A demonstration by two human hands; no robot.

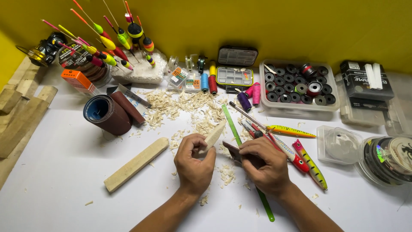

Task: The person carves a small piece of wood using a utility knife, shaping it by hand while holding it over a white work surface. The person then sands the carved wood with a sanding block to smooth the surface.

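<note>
Left hand (195, 161) closes around a pale carved wood piece (213, 135), whose tapered end points up toward the far edge of the table (64, 172). To its left a squared wooden block (136, 164) lies untouched, with rolls of sandpaper (107, 114) beyond it. Right hand (262, 161) pinches a small dark sheet of sandpaper (231, 151) flat against the table, over a green ruler (234, 129). Shavings (184, 105) spread across the middle. I judge the shaping is passing from carving to smoothing; the abrasive must meet the piece. Painted fishing lures (300, 157) lie to the right.
</note>
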